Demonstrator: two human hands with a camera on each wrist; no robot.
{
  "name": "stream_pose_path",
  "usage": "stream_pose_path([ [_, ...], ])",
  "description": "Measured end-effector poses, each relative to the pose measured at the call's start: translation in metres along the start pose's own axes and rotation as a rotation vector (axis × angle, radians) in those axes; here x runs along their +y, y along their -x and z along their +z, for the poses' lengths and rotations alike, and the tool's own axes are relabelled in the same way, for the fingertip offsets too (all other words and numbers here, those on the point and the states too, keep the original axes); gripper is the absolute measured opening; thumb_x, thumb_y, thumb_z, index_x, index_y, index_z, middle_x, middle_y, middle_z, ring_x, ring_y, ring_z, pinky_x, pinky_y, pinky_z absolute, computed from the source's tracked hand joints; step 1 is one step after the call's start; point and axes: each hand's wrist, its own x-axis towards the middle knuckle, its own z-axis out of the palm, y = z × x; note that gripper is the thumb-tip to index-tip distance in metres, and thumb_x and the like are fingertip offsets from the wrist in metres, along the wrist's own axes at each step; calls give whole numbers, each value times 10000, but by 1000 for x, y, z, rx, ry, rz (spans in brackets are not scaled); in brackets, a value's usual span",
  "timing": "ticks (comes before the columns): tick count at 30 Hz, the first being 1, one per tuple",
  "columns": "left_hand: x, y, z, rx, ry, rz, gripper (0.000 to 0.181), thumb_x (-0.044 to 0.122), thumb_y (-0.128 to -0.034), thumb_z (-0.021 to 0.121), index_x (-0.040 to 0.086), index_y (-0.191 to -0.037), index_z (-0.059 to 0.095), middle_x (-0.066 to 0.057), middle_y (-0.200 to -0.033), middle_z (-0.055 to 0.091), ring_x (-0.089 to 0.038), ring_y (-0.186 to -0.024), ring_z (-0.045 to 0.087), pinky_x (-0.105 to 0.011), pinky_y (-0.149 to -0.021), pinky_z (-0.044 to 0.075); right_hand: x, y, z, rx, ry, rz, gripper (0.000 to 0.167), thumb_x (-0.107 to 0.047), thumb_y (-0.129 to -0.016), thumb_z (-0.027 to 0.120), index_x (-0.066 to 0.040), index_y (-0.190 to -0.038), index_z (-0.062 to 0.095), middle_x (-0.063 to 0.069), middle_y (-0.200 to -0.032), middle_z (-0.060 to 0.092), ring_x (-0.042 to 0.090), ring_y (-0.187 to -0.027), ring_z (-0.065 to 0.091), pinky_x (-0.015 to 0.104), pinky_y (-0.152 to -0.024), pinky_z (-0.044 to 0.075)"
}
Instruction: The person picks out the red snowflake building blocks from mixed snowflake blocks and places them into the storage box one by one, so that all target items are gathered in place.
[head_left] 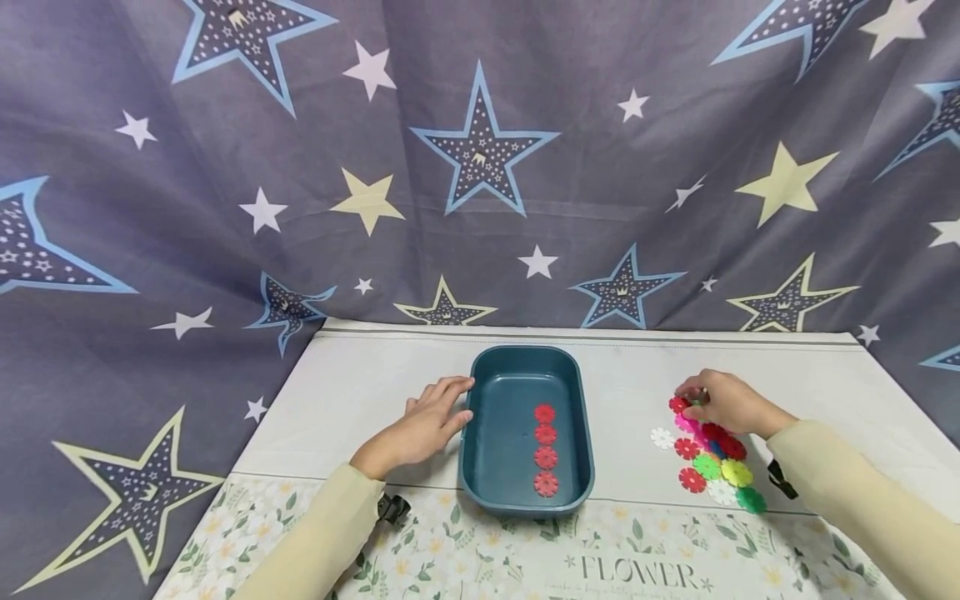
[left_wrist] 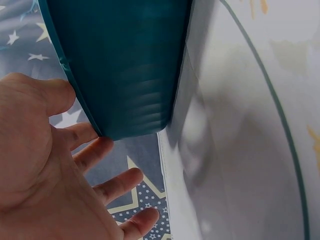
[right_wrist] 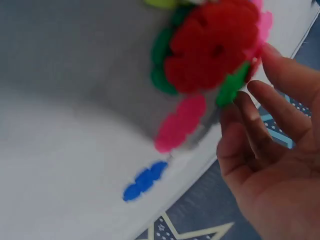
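A dark teal tray (head_left: 483,492) lies on the table with several red flower-shaped plastic pieces (head_left: 546,457) in a column inside its right half. My left hand (head_left: 422,425) touches the tray's left rim with thumb and fingertips, its fingers spread and loosely bent. In the left wrist view, that hand (left_wrist: 45,155) is beside the tray's outer wall (left_wrist: 120,75). On the right, my right hand (head_left: 731,404) is over a pile of colourful flower pieces (head_left: 707,465). In the right wrist view, the right hand (right_wrist: 280,135) pinches a red flower piece (right_wrist: 254,69) by its edge between thumb and finger.
A white flower piece (head_left: 662,438) lies just left of the pile. Blue (right_wrist: 145,181) and pink (right_wrist: 181,123) pieces show in the right wrist view. A floral cloth (head_left: 637,550) covers the table's front. Behind stands a grey curtain (head_left: 480,250) with stars.
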Motion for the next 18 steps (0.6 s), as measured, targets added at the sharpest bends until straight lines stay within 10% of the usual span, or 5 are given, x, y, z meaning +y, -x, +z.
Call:
stream_pose_path([
  [18, -2, -1, 1, 7, -13, 8, 525, 318, -1020, 432, 126, -1488, 293, -27, -1496, 261, -257, -1318, 275, -564, -895, 248, -30, -6, -7, 84, -63, -199, 147, -10, -828, 715, -136, -839, 641, -39, -736, 604, 105, -642, 529, 269, -614, 455],
])
